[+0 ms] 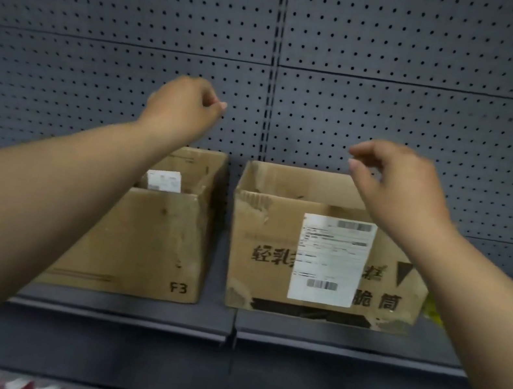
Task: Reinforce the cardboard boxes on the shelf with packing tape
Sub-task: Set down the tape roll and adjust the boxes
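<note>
Head view: my left hand (183, 106) and right hand (400, 185) hover curled above the boxes (322, 257), presumably readying reinforcement; grasp indeterminate.

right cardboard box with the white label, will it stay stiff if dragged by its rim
The brown open-topped cardboard box with the white label would probably flex: its front rim is torn and creased. It likely slides easily on the smooth dark shelf. Weight unclear; contents hidden.

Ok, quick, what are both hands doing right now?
Left hand: curled shut, nothing visible in it.
Right hand: open, fingers loosely curled, nothing visible in it.
</note>
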Available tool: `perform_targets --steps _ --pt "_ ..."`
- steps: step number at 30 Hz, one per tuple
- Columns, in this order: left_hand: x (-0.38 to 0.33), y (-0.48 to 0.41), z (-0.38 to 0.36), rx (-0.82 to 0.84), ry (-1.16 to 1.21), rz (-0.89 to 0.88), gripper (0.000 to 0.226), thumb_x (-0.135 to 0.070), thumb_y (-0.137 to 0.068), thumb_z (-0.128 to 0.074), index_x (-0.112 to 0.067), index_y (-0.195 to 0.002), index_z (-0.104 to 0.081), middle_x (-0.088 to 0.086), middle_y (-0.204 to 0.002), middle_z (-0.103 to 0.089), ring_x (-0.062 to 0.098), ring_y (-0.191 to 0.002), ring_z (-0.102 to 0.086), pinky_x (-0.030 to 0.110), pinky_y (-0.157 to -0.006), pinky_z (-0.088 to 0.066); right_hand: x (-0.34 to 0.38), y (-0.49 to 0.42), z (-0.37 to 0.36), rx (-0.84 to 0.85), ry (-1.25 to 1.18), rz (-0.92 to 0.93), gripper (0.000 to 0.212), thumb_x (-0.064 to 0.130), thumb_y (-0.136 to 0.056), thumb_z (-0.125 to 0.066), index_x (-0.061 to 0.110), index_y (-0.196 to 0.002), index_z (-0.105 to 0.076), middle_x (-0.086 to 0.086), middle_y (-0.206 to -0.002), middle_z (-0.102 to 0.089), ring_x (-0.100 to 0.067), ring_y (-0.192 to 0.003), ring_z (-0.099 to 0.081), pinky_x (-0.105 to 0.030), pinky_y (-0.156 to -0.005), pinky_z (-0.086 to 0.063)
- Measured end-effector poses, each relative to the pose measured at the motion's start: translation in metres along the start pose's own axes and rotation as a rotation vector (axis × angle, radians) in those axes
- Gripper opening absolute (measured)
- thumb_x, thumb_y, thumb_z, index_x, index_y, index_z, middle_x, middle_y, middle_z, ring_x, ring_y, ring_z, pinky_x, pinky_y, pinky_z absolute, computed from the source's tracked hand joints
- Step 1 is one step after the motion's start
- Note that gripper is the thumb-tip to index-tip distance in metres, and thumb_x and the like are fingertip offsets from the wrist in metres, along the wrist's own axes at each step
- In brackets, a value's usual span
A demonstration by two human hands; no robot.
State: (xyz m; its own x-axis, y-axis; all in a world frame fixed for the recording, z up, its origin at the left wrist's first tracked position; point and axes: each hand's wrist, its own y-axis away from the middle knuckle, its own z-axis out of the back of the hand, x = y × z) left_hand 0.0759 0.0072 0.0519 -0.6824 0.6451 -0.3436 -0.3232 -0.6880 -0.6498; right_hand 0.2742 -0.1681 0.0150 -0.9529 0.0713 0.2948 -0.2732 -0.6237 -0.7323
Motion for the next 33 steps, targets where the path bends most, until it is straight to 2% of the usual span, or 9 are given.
perform_targets --steps 4,9,13,17,20,23,26,29,33 --pt "0.087 0.021 0.039 -0.021 -0.031 0.022 0.032 -0.036 -0.097 -0.044 -0.010 -0.096 -0.062 0.008 -0.093 -0.064 0.025 -0.083 -0.056 0.035 -0.073 -0.045 0.092 -0.002 -0.054 0.146 -0.031 0.125 0.026 0.027 -0.093 -0.053 0.018 -0.115 -0.061 0.002 -0.115 -0.063 -0.013 -0.106 -0.057 -0.020 -0.087 -0.037" --pt "0.198 0.053 0.067 -0.090 -0.010 0.027 0.032 -0.035 -0.098 -0.041 -0.012 -0.086 -0.061 0.005 -0.087 -0.060 0.025 -0.088 -0.058 0.028 -0.068 -0.036 0.201 -0.004 -0.128 0.251 -0.065 0.178 0.027 0.030 -0.094 -0.050 0.022 -0.117 -0.061 0.004 -0.115 -0.063 -0.014 -0.105 -0.056 -0.030 -0.092 -0.045" --pt "0.265 0.081 0.068 -0.106 0.077 0.058 0.040 -0.035 -0.099 -0.037 -0.006 -0.103 -0.063 0.011 -0.102 -0.062 0.026 -0.101 -0.055 0.033 -0.079 -0.040 0.269 -0.006 -0.175 0.346 -0.073 0.199 0.030 0.033 -0.095 -0.048 0.022 -0.121 -0.059 0.004 -0.121 -0.062 -0.014 -0.108 -0.057 -0.028 -0.089 -0.044" --pt "0.301 0.107 0.062 -0.066 0.290 0.157 0.036 -0.034 -0.100 -0.034 -0.016 -0.107 -0.065 0.004 -0.107 -0.066 0.022 -0.108 -0.056 0.019 -0.080 -0.037 0.314 -0.012 -0.211 0.468 -0.021 0.202 0.029 0.034 -0.094 -0.049 0.023 -0.118 -0.062 0.004 -0.118 -0.064 -0.015 -0.105 -0.058 -0.028 -0.087 -0.045" --pt "0.314 0.123 0.049 -0.011 0.463 0.226 0.045 -0.037 -0.098 -0.034 -0.014 -0.134 -0.049 0.001 -0.133 -0.055 0.012 -0.124 -0.049 0.017 -0.099 -0.035 0.332 -0.013 -0.234 0.535 0.003 0.190 0.029 0.038 -0.093 -0.051 0.023 -0.114 -0.064 0.003 -0.109 -0.067 -0.016 -0.098 -0.060 -0.034 -0.085 -0.050" --pt "0.316 0.137 0.033 0.064 0.561 0.194 0.048 -0.037 -0.098 -0.031 -0.021 -0.143 -0.033 -0.003 -0.143 -0.043 0.005 -0.128 -0.038 0.010 -0.099 -0.027 0.340 -0.007 -0.251 0.476 0.071 0.178 0.029 0.041 -0.093 -0.049 0.024 -0.108 -0.065 0.001 -0.102 -0.068 -0.019 -0.092 -0.060 -0.035 -0.077 -0.051" --pt "0.315 0.147 0.014 0.160 0.643 0.193 0.057 -0.043 -0.096 -0.024 -0.025 -0.149 -0.009 -0.005 -0.154 -0.022 0.007 -0.138 -0.023 0.017 -0.107 -0.020 0.341 -0.002 -0.259 0.393 0.105 0.154 0.030 0.045 -0.094 -0.045 0.028 -0.109 -0.064 0.004 -0.100 -0.069 -0.019 -0.092 -0.062 -0.034 -0.072 -0.052" --pt "0.312 0.152 -0.002 0.183 0.760 0.202 0.081 -0.069 -0.082 -0.017 -0.029 -0.146 0.010 -0.018 -0.151 -0.001 -0.005 -0.133 -0.010 0.013 -0.104 -0.013 0.340 0.000 -0.260 0.370 0.107 0.143 0.030 0.048 -0.093 -0.044 0.032 -0.106 -0.065 0.007 -0.097 -0.069 -0.017 -0.091 -0.062 -0.028 -0.066 -0.048" --pt "0.312 0.153 -0.019 0.095 0.817 0.247 0.101 -0.089 -0.064 -0.011 -0.033 -0.146 0.010 -0.027 -0.140 -0.002 -0.016 -0.122 -0.010 0.007 -0.099 -0.013 0.338 0.001 -0.262 0.350 0.103 0.144 0.030 0.050 -0.092 -0.044 0.034 -0.105 -0.066 0.009 -0.095 -0.070 -0.016 -0.090 -0.063 -0.027 -0.065 -0.046"
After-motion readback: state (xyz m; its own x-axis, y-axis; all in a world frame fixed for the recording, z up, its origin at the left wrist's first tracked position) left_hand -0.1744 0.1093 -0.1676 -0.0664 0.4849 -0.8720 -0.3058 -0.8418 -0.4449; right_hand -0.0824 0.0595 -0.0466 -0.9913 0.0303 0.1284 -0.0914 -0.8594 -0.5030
